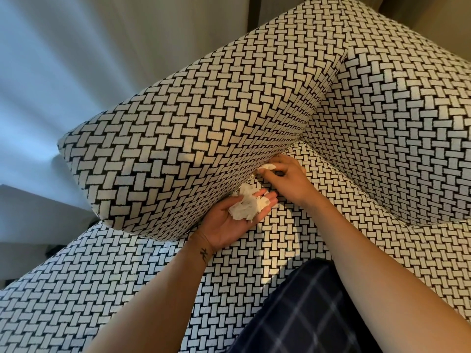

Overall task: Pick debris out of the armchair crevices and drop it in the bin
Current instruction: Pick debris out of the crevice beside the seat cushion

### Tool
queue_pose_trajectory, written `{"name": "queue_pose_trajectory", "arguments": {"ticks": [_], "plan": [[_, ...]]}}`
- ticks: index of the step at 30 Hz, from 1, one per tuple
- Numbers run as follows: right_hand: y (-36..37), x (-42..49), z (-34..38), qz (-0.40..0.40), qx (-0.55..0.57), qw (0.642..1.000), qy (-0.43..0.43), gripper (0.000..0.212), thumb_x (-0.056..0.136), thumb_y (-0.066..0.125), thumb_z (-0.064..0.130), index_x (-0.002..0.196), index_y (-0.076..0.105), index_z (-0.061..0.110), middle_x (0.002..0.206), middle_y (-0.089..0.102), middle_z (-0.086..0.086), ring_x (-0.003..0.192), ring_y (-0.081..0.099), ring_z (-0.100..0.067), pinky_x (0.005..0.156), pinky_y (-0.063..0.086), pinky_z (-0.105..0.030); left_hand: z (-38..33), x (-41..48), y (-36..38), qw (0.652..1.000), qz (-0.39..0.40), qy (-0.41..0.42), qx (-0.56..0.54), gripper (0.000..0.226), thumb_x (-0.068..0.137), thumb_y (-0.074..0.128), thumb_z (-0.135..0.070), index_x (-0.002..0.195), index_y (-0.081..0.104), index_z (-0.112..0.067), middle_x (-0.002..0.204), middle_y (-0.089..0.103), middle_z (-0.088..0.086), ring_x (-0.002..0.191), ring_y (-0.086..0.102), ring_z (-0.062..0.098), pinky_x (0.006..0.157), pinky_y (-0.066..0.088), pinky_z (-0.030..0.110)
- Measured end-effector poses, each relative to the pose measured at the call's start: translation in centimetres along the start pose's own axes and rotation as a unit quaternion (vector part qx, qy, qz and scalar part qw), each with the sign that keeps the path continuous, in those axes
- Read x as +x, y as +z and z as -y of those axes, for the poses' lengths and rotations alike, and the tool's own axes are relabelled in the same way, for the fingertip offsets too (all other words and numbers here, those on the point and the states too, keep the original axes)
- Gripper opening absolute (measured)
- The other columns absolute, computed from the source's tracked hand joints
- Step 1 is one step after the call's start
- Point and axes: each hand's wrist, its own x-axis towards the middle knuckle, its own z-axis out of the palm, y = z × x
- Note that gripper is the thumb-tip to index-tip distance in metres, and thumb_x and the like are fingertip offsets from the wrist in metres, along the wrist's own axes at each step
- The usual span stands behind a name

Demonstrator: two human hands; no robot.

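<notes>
Two hands busy. My left hand [227,223] lies palm up, fingers loose, w/ white paper bits [245,208] on it. My right hand [286,177] pinches another scrap [267,167] at the crack [251,177] by the armrest [178,149]. Picking step, I think. Next: pull it out, then find the bin.

Dim, left-lit, warped blurry edges

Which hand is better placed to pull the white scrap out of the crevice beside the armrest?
The right hand: its fingers pinch the white scrap at the armrest seam. The left hand lies palm up, cradling crumpled paper.
</notes>
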Motion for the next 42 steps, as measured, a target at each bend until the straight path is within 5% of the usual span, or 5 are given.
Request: {"name": "queue_pose_trajectory", "arguments": {"ticks": [6, 10, 22, 26, 42], "plan": [[-1.0, -4.1, 1.8, 0.059, 0.117, 0.991, -0.013, 0.031, 0.094, 0.07, 0.027, 0.099, 0.07, 0.058, 0.144, 0.048, 0.013, 0.143, 0.03, -0.008, 0.121, 0.021, -0.034, 0.5, -0.4, 0.8, 0.998, -0.015, 0.047, 0.026, 0.061, 0.089, 0.06, 0.001, 0.147, 0.043, 0.004, 0.152, 0.044, 0.029, 0.14, 0.043, 0.045, 0.107, 0.045, 0.061], [-0.8, -5.8, 3.0, 0.124, 0.088, 0.987, -0.053, 0.033, 0.094, 0.069, 0.022, 0.113, 0.07, 0.048, 0.146, 0.044, 0.017, 0.141, 0.026, -0.005, 0.105, 0.023, -0.008, 0.6, -0.9, 1.1, 0.997, 0.005, 0.041, 0.071, 0.048, 0.084, 0.068, 0.004, 0.132, 0.061, 0.006, 0.135, 0.06, 0.026, 0.121, 0.063, 0.039, 0.1, 0.054, 0.053], [0.8, -5.8, 2.1, 0.108, -0.146, 0.974, -0.137, 0.041, 0.098, 0.057, 0.026, 0.137, 0.062, 0.037, 0.152, 0.047, 0.004, 0.136, 0.035, -0.019, 0.115, 0.03, -0.048, 0.5, -0.2, 0.0, 0.993, 0.018, 0.07, 0.089, 0.036, 0.096, 0.048, -0.014, 0.119, 0.07, 0.002, 0.121, 0.068, 0.02, 0.11, 0.069, 0.031, 0.099, 0.055, 0.045], [1.7, -6.1, 2.3, 0.139, -0.213, 0.953, -0.164, 0.046, 0.101, 0.05, 0.029, 0.146, 0.051, 0.038, 0.158, 0.039, 0.008, 0.137, 0.028, -0.021, 0.113, 0.026, -0.045, 0.6, -0.4, -0.1, 0.987, 0.012, 0.079, 0.137, 0.047, 0.078, 0.08, -0.006, 0.124, 0.068, 0.0, 0.122, 0.067, 0.018, 0.112, 0.067, 0.028, 0.103, 0.05, 0.04], [0.3, -3.6, 2.3, 0.055, 0.079, 0.995, -0.033, 0.032, 0.101, 0.049, 0.007, 0.123, 0.071, 0.016, 0.131, 0.064, -0.004, 0.112, 0.064, -0.016, 0.1, 0.054, -0.038, 0.9, -0.6, 0.8, 0.996, 0.005, 0.046, 0.076, 0.063, 0.064, 0.072, 0.023, 0.126, 0.064, 0.013, 0.14, 0.055, 0.031, 0.123, 0.06, 0.046, 0.104, 0.048, 0.057]]}}
